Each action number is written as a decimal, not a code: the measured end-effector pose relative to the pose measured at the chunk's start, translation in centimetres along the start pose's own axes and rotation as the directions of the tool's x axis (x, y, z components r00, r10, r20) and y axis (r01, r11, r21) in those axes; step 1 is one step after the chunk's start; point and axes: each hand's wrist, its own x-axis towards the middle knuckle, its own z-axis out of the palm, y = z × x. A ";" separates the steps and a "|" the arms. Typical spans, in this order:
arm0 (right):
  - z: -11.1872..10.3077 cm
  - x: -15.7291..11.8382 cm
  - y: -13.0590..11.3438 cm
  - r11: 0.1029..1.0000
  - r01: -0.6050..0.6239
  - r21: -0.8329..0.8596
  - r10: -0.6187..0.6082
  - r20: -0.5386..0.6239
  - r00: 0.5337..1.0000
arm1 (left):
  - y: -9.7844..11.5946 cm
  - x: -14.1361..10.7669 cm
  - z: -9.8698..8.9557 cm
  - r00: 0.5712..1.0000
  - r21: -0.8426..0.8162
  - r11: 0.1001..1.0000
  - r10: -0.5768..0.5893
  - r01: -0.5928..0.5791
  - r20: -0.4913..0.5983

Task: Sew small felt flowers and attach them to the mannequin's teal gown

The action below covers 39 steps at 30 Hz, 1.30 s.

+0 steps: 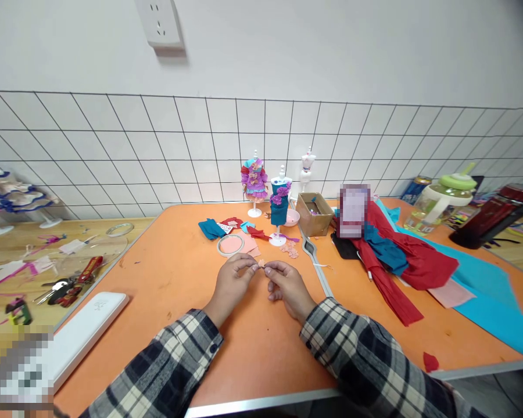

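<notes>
Both my hands meet over the middle of the orange table, pinching a small peach-coloured paper piece (261, 264) between them. My left hand (235, 281) grips its left side with thumb and forefinger. On the right side, my right hand (287, 284) pinches it, the other fingers curled below. Just beyond lie a roll of tape (218, 246), a peach paper sheet (251, 244) and several peach paper cutouts (290, 250). Behind them stands a small dress form (279, 210) wrapped in teal with purple flowers. Another form wears a purple ruffled dress (255, 178).
A cardboard box (314, 223), a pink bowl (292, 218) and a bare white form (307, 165) stand at the back. Red crepe paper (431, 261), a phone (354, 212) and bottles lie or stand to the right. A white power bank (91, 319) and keys (61, 286) are left.
</notes>
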 end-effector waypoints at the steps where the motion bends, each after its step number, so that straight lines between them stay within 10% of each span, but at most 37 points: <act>1: -0.1 -0.1 -0.1 0.999 -0.019 0.035 0.019 0.011 1.000 | 0.0 0.0 0.0 1.000 -0.011 1.000 -0.001 0.001 -0.013; 13: -2.1 0.4 -1.0 0.955 -0.269 0.124 0.219 0.315 0.923 | 1.1 -0.3 -1.2 0.964 0.069 0.977 0.188 -0.204 0.186; 20: -4.0 0.7 -1.4 0.948 -0.016 -0.317 0.168 0.459 0.873 | 2.6 -0.2 -3.2 0.708 0.097 0.819 0.422 -0.565 0.566; 24: -4.2 0.9 -1.3 0.852 0.194 -0.486 0.076 0.483 0.872 | 2.6 -0.1 -3.1 0.659 0.065 0.804 0.436 -0.592 0.612; 31: -4.3 1.1 -2.1 0.328 0.713 -0.620 -0.270 0.662 0.699 | 2.3 -0.4 -2.4 0.666 0.170 0.799 0.339 -0.577 0.664; 39: -3.0 -0.3 -2.9 -0.089 0.676 -0.731 -0.269 0.671 0.691 | 1.8 -0.5 -1.4 0.735 0.306 0.796 0.239 -0.523 0.634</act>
